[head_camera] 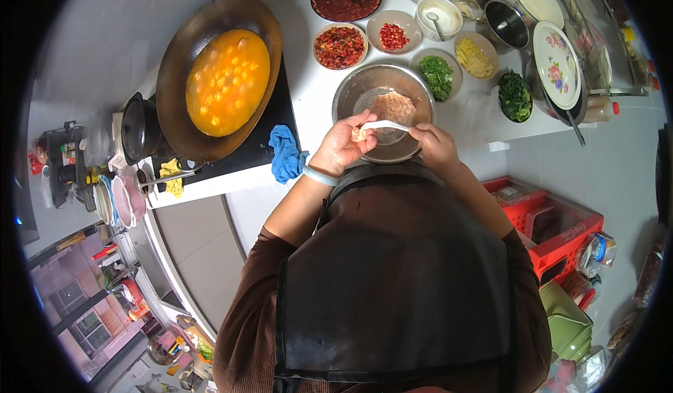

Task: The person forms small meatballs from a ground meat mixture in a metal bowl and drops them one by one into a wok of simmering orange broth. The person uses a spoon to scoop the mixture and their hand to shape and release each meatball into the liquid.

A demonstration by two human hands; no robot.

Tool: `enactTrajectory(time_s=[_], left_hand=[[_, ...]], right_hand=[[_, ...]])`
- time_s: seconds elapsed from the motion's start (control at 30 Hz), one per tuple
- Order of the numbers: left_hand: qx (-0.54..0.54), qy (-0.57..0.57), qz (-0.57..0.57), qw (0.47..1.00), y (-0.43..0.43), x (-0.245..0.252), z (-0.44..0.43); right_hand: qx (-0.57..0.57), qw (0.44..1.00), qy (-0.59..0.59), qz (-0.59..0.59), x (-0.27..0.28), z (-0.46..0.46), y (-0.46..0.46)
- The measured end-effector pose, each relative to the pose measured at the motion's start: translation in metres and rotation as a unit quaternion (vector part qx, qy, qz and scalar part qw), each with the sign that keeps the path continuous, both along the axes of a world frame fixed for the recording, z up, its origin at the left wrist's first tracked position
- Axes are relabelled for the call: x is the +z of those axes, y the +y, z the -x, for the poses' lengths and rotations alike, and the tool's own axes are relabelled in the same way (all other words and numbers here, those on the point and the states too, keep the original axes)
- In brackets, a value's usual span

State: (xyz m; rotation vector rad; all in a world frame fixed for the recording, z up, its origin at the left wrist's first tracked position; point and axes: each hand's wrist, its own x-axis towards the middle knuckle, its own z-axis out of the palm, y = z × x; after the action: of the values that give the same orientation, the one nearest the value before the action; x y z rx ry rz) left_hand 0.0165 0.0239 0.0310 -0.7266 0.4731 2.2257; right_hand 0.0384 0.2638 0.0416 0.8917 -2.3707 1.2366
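Over the near part of a steel mixing bowl [344,99], my left hand [344,143] is cupped around a small lump of minced meat [359,134]. My right hand [435,145] grips the handle of a white spoon [386,124], whose tip reaches to the lump. More minced meat [394,107] lies in the bowl against its far right side. To the left, a large wok [171,78] holds an orange-red broth [228,85] with several pale lumps at its surface.
Beyond the bowl stand bowls of chopped red chilli [393,37], chopped chilli mix [340,48], green onion [436,76] and minced garlic [474,58]. A blue cloth [285,154] lies at the counter edge beside the black cooktop [252,143]. Red crates [568,230] stand at lower right.
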Motion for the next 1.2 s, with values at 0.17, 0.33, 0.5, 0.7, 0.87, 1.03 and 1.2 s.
enactTrajectory(time_s=[0.17, 0.33, 0.5, 0.7, 0.87, 1.03, 1.2], left_hand=[[0.067, 0.010, -0.025, 0.997, -0.006, -0.011, 0.004], [0.098, 0.077, -0.069, 0.990, -0.030, -0.018, 0.015], [0.149, 0.036, 0.065, 0.986, -0.001, 0.002, 0.024], [0.117, 0.176, -0.051, 0.976, -0.002, 0.004, 0.022], [0.109, 0.175, -0.061, 0.976, -0.010, -0.012, 0.027], [0.131, 0.184, 0.081, 0.971, 0.003, 0.000, 0.033], [0.142, 0.184, 0.043, 0.972, -0.004, 0.012, 0.039]], right_hand=[[-0.069, 0.994, -0.080, 0.006, -0.005, -0.005, 0.011], [-0.161, 0.953, -0.246, 0.081, -0.025, -0.005, 0.028], [-0.195, 0.884, -0.365, 0.220, -0.031, -0.001, 0.021], [-0.190, 0.830, -0.426, 0.306, -0.037, 0.002, 0.026], [-0.186, 0.825, -0.439, 0.303, -0.037, -0.002, 0.028], [-0.190, 0.818, -0.443, 0.313, -0.037, -0.005, 0.029], [-0.192, 0.814, -0.443, 0.323, -0.033, -0.008, 0.030]])
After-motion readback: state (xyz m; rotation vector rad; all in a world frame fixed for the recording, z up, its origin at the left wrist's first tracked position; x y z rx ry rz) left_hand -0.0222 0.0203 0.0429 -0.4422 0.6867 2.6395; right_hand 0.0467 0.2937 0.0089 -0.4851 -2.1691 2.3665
